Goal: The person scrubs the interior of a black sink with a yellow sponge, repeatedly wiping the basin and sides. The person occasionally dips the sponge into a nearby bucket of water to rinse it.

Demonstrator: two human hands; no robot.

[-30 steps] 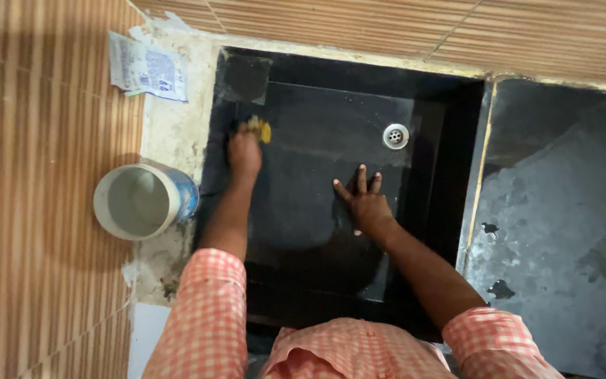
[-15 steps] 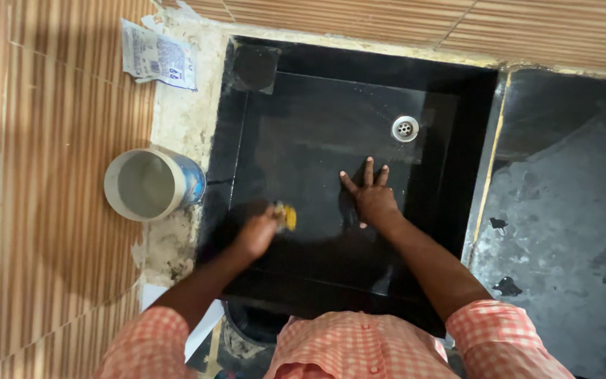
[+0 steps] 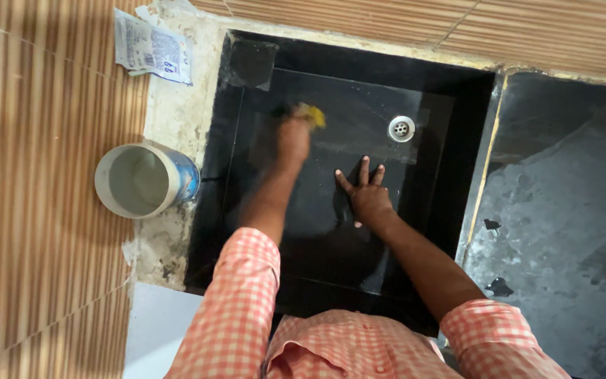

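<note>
Head view looked straight down into a black square sink (image 3: 429, 210) set in a pale, stained surround. The left hand (image 3: 293, 140) was blurred, closed round a yellow scrubber (image 3: 313, 116), and pressed it on the sink floor just left of the metal drain (image 3: 401, 128). Only the yellow tip of the scrubber showed beyond the fingers. The right hand (image 3: 367, 198) lay flat on the sink floor below the drain, fingers spread, holding nothing; it sat near the left hand without touching it. Both forearms reached up from pink-and-white checked sleeves (image 3: 236, 309) at the bottom edge of the picture.

Left of the sink, on the stained rim, stood a white cup-shaped container (image 3: 142, 181) with a blue outer wall, its open mouth facing up and nothing visible inside. Farther up from it, at the sink's upper left corner, lay a crumpled white-and-blue sachet (image 3: 152, 50), flat on the rim. A dull grey square patch (image 3: 250, 63) sat in the upper left corner of the sink itself.

Right of the sink, beyond a thin pale edge, spread a dark grey slab (image 3: 562, 231) with cloudy marks and a couple of small black spots. Brown ribbed tiles (image 3: 43, 210) covered the surface left of the sink and ran across the top behind it.
</note>
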